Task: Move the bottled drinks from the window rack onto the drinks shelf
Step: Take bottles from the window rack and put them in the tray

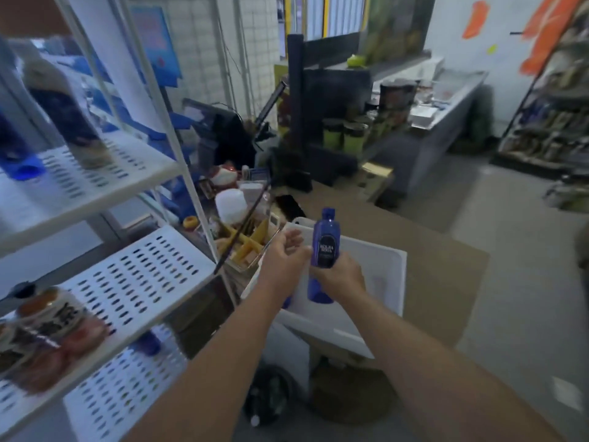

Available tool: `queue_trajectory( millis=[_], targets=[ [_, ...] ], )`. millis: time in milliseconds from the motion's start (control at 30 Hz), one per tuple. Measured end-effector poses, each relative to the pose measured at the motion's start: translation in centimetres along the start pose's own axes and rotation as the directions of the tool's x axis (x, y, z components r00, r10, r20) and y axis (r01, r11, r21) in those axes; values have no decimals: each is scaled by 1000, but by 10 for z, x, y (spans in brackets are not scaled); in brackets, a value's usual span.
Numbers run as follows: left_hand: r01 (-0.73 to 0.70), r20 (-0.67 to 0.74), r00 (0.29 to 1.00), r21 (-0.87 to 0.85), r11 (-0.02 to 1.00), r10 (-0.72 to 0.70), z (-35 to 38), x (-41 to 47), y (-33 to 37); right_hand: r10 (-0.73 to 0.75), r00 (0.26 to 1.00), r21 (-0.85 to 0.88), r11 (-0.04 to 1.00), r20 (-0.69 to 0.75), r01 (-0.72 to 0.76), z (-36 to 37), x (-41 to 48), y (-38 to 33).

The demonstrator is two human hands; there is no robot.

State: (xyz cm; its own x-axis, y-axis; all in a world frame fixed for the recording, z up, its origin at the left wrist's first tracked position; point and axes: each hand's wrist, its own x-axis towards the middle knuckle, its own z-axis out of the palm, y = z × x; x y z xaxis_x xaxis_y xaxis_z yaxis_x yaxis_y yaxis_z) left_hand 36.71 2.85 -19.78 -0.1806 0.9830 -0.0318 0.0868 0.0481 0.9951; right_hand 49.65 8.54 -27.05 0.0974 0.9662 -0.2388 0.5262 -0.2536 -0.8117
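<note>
The right hand [339,277] is wrapped around the lower middle of a blue bottle [325,250], holding it upright, cap up, above a white bin [379,266] near the middle of the scene. The bottle's dark label faces the camera, and its base shows below the fingers. The left hand [285,258] sits just to the left of the bottle, fingers loosely curled and open, its fingertips touching or almost touching the bottle's side; it grips nothing that can be seen. Both forearms reach in from the near edge. To the left stands a white rack [137,275] with slotted shelves. A bottle with a red and white label [47,333] lies on its near lower shelf, and a darker bottle [68,119] stands blurred on the shelf above. Behind the bin, a cluttered table [322,202] carries small items too blurred to name.
</note>
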Motion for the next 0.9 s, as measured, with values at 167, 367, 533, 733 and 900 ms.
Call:
queue_trajectory(
  millis=[167, 367, 533, 733, 900],
  targets=[
    [143, 9, 990, 36, 989, -143, 4, 25, -38, 270, 954, -141, 957, 130, -252, 48, 54, 43],
    [219, -19, 976, 54, 974, -219, -23, 62, -78, 312, 925, -198, 942, 217, -272, 106, 90, 54],
    [244, -26, 970, 81, 966, -243, -39, 73, -93, 109, 964, -535, 844, 242, 39, 83, 82, 9],
    [72, -227, 972, 40, 997, -61, -81, 44, -32, -453, 824, -271, 791, 342, 548, 37, 15, -136],
    [-103, -435, 893, 51, 993, 115, -165, -2, 47, -693, 647, -23, 677, 318, 736, 61, -67, -227]
  ],
)
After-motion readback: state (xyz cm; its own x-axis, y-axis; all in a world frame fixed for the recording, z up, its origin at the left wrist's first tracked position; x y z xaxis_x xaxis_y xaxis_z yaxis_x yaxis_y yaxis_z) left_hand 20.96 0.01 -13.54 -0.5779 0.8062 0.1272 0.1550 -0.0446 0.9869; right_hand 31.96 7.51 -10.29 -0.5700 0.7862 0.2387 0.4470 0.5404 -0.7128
